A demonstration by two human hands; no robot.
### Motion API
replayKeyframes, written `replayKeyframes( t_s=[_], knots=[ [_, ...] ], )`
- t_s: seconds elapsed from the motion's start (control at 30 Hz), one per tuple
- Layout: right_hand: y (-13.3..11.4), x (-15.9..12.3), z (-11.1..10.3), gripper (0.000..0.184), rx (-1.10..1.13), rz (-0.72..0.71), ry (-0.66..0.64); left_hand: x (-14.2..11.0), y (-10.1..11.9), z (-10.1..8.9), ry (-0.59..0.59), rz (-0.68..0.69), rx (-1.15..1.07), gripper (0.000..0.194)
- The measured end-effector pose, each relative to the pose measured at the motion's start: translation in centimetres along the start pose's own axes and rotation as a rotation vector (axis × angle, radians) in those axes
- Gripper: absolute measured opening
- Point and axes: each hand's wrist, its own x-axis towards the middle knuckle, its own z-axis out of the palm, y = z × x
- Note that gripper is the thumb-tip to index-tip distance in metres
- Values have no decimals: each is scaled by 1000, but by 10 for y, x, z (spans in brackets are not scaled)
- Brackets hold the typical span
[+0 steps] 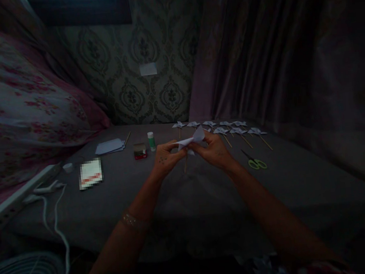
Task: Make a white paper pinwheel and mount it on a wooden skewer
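Note:
Both my hands meet over the middle of a dark bedsheet (207, 203), pinching a folded white paper piece (191, 139). My left hand (165, 157) grips its left end with closed fingers. My right hand (212, 149) holds the right side, where a paper flap stands up. A thin wooden stick (185, 164) shows just below the paper between my hands. Whether a hand holds the stick I cannot tell.
Several finished paper pinwheels on sticks (229, 130) lie in rows behind my hands. Green-handled scissors (255, 162) lie to the right. A glue stick (151, 140), a small red box (140, 151), a paper stack (109, 146), a card (90, 174) and white cables (53, 208) lie left.

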Motion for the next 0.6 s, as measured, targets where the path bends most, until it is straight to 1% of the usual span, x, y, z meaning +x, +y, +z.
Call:
replayKeyframes(
  t_s=[0.13,0.27,0.37,0.53,0.6],
  knots=[
    [8,14,0,17,-12,13,4,11,-9,1,41,-49,-76,13],
    [16,29,1,17,12,46,-24,23,-15,-2,13,-99,-135,17],
    [23,33,2,19,40,71,-13,28,-17,-2,-7,-125,-170,20],
    [35,42,4,19,34,124,42,36,-22,4,40,-205,-217,27],
    [39,49,4,18,33,178,52,42,-23,9,63,-237,-241,31]
  ],
)
